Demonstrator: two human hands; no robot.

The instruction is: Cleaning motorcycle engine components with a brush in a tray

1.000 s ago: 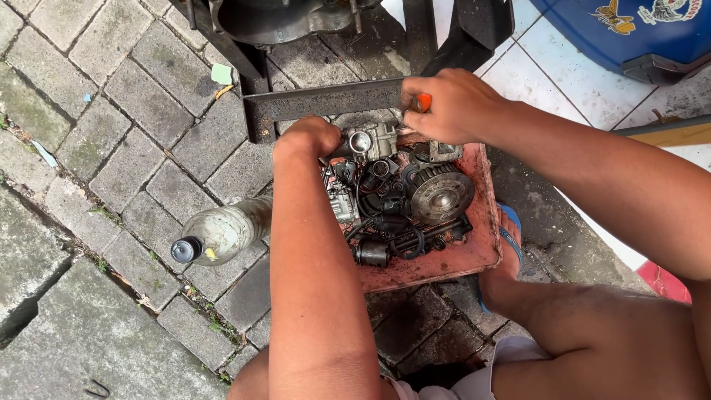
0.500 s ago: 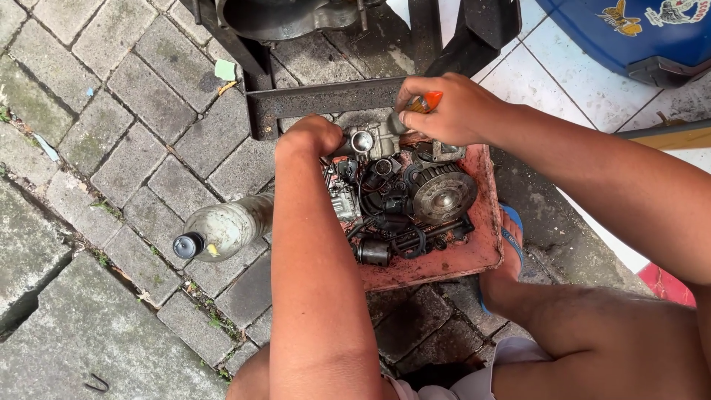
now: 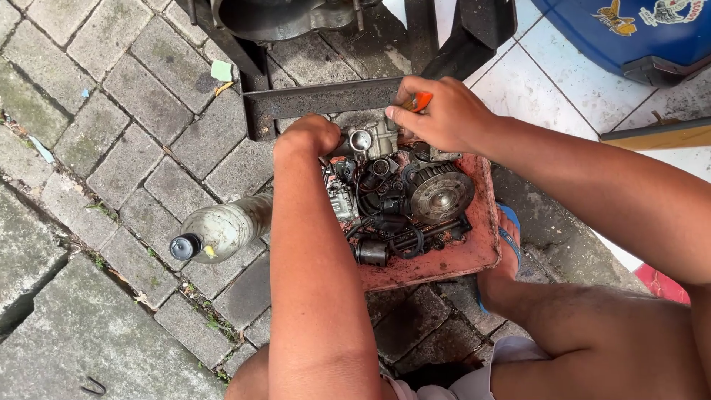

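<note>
Head view, looking down; landmark taken as the red tray, a worn shallow square tray on grey paving stones. Left hand sits at the tray's far-left corner, fingers curled tight around the side of a small grey metal carburetor body, which is held just above the tray's far edge. Right hand is at the tray's far edge, just right of the carburetor, closed around a tool with an orange handle; only the handle end shows between thumb and fingers, and the tip is hidden, so contact with the carburetor cannot be confirmed. Inside the tray: a round grey toothed rotor near the far-right side, and a tangle of black oily parts and wires across the middle to the near-left. A dark flat steel bar lies just beyond the tray, passing behind both hands. A clear plastic bottle with a black cap lies on its side left of the tray, touching the left forearm; its label is not readable and a small yellow fleck shows near the neck. Well beyond the tray to the right, a blue drum carries coloured emblem stickers, standing on white tiles. A blue sandal shows at the tray's right edge.
</note>
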